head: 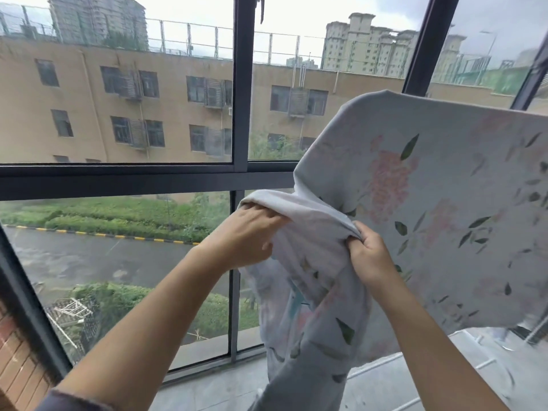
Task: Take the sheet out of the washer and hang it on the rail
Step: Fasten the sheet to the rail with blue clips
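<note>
While you are holding the bunched end of the floral sheet (pixel 430 203) in both hands, your left hand (pixel 246 232) is curling over its top fold and your right hand (pixel 370 253) is pinching a gather nearby. The spread part is draping high at your right, hiding any rail beneath. Pulling hard is risking dragging it off; the twisted tail is hanging near the floor (pixel 207 393).
</note>
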Demonstrator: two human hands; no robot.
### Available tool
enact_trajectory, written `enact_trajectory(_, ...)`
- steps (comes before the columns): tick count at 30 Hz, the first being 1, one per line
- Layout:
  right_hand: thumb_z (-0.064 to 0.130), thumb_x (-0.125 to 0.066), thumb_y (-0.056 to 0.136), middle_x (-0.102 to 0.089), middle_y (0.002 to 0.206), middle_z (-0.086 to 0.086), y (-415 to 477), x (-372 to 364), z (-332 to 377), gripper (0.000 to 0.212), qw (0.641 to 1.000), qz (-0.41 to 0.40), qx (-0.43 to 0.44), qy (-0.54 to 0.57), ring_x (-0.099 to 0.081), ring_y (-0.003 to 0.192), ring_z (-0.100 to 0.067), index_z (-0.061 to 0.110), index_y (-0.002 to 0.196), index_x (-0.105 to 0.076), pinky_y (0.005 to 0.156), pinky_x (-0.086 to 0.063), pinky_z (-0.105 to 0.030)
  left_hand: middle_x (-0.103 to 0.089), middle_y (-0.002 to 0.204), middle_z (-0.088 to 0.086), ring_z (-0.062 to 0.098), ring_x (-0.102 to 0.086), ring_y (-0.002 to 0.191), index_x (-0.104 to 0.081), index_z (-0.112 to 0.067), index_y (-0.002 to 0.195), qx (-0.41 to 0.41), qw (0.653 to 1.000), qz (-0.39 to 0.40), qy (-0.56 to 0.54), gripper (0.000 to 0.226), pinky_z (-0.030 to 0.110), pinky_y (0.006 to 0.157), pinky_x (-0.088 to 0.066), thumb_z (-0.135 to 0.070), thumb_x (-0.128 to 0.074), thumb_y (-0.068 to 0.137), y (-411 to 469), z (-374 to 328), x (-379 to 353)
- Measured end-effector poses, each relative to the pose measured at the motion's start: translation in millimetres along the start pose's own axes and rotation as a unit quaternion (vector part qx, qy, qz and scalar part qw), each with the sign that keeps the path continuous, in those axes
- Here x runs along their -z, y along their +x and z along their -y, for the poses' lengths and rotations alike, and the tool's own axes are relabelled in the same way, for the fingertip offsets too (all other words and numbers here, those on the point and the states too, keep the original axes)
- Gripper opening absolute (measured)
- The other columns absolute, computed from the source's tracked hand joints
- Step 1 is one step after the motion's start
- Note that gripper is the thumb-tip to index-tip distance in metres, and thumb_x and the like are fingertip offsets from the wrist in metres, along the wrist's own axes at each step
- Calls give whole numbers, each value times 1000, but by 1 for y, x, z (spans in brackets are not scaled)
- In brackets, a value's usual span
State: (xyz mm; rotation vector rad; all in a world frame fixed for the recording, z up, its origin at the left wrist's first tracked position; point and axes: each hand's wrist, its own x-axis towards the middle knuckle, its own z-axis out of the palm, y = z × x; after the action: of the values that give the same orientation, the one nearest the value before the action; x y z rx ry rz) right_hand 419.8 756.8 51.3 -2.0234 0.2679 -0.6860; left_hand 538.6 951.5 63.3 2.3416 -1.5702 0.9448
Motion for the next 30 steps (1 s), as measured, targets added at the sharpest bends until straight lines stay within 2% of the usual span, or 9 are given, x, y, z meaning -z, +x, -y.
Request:
enact_trajectory(3,35,-51,83,-64,87,-17,-1,4,4,17,999,25,10,21,-55,77,-15,19,88,-58,73,-48,-42,-65,106,5,28,-58,104,-58,-16,115,-39,997,-19,58,45,40,96,-38,-11,-44,72,4,1,-5)
enact_trajectory(6,78,-58,57,-61,86,6,-10,4,16,66,973,115,1,-199,-60,80,-18,33,103,-42,71,-47,-40,-70,82,8,29,-67,76,-69,-9,83,0,998,-63,30,24,37,76,-51,-6,-55,63,22,1,2)
enact_trajectory(8,77,-63,58,-57,96,8,-17,-7,21,83,923,123,-1,-365,-61,92,-25,31,121,-34,68,-43,-34,-69,70,2,27,-66,64,-67,-12,69,38,995,-88,-28,16,31,61,-53,-12,-53,61,37,-9,14)
enact_trajectory(10,60,-65,71,-62,91,0,-19,-17,18,64,911,60,13,-408,-62,87,-30,24,120,-44,63,-39,-31,-68,69,-4,25,-65,64,-65,-15,66,61,990,-119,-53,23,26,55,-49,-19,-42,61,52,-21,23)
enact_trajectory(14,23,-51,89,-52,62,-5,0,1,10,19,978,-28,-7,-207,-51,62,-28,10,76,-54,51,-35,-32,-60,84,4,26,-55,78,-58,-8,83,14,984,-166,-68,20,33,55,-47,0,-58,65,64,-16,22)
enact_trajectory(18,3,-46,93,-66,92,-5,22,20,-1,27,1000,0,1,31,-59,80,-14,24,100,-62,66,-48,-24,-53,78,5,25,-48,75,-51,-10,73,52,981,-184,29,19,34,66,-39,-1,-67,72,46,9,-7)
enact_trajectory(22,-5,-50,89,-54,122,10,28,16,-8,55,984,55,93,145,-56,105,-8,35,126,-49,85,-49,-16,-60,76,5,28,-59,70,-64,-12,81,153,981,-111,50,8,34,65,-36,-5,-65,78,27,20,-26)
enact_trajectory(25,16,-59,86,-49,129,20,36,14,-16,63,976,91,188,55,-54,112,-2,49,136,-38,89,-47,-16,-59,121,8,30,-58,97,-52,-14,122,197,978,31,-54,36,38,74,-41,-10,-52,85,21,19,-38)
enact_trajectory(30,44,-51,84,-50,92,7,50,4,-25,42,947,24,239,-215,-56,74,-17,37,125,-59,61,-49,-33,-49,137,1,16,-47,124,-43,-23,139,269,852,164,-419,44,28,103,-38,-40,-40,99,14,7,-43)
